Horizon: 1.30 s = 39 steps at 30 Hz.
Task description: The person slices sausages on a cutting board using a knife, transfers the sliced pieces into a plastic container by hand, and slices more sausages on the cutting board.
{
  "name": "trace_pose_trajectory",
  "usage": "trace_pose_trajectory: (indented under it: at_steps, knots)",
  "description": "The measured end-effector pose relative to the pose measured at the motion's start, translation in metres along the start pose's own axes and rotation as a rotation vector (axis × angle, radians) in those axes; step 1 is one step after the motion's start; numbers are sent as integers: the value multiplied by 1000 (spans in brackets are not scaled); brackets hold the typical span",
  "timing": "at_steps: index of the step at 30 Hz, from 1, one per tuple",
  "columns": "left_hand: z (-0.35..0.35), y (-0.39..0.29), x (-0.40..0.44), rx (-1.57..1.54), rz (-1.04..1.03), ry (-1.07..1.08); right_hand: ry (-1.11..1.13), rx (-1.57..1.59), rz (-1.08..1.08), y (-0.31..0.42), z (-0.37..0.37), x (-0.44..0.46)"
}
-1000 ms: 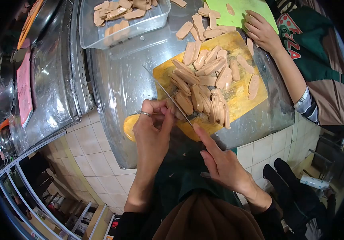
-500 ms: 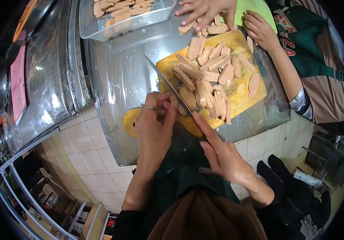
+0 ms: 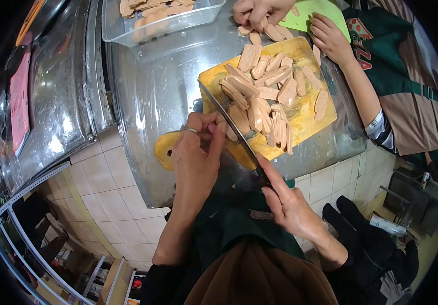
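Note:
My right hand (image 3: 291, 206) is closed round the handle of a long knife (image 3: 233, 124), index finger along its back. The blade slants up and left over a yellow cutting board (image 3: 313, 122). Left of the blade, my left hand (image 3: 198, 152), with a ring on one finger, pinches a light-brown piece (image 3: 229, 133) close to the edge. Many flat light-brown slices (image 3: 259, 114) lie piled on the board, right of the knife. The board's rounded handle (image 3: 164, 152) sticks out beside my left wrist.
A co-worker's two hands are across the metal table (image 3: 150, 91), one over slices, the other at a green board (image 3: 305, 15). A clear plastic tub (image 3: 165, 31) of slices stands at the back left. A metal counter (image 3: 59, 101) is at the left.
The co-worker's second hand has come in at the top and closed over the slices there. My knife has shifted slightly right and down, away from the pinched piece.

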<state>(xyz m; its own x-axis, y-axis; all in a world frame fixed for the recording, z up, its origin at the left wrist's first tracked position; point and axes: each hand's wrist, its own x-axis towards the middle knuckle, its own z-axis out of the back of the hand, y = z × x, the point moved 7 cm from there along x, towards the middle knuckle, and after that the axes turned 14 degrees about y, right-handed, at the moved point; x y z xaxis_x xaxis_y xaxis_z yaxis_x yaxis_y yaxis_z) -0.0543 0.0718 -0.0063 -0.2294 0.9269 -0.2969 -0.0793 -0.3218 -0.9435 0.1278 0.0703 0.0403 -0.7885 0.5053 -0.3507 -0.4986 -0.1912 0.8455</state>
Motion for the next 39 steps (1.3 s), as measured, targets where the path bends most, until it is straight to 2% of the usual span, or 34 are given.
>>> trace_pose_trajectory:
  at_steps: [3, 6, 8, 11, 13, 16, 19, 27, 39]
  knots:
    - [-2, 1, 0, 5, -28, 9, 20, 80, -57, -5, 1, 17]
    - [-1, 0, -1, 26, -61, -6, -12, 98, 14, -5, 0, 27]
    - [-1, -2, -1, 7, -76, -35, 22, 62, -71, -10, -4, 10]
    - [-1, -2, -1, 32, -95, -37, -3, 16, -57, -11, -6, -7]
    - [-1, 0, 0, -3, -111, -40, -52, -78, 58, -7, 1, 0]
    - [-3, 4, 1, -29, -99, -35, 43, 157, -59, -5, 6, 19]
    - [-2, 3, 1, -43, -127, -28, 25, 71, -62, -12, 2, -1]
    - [0, 6, 3, -28, -128, -21, 161, 282, -259, -22, 4, -9]
    - [1, 13, 6, -53, -106, -23, 128, 158, -165, -5, 4, -29]
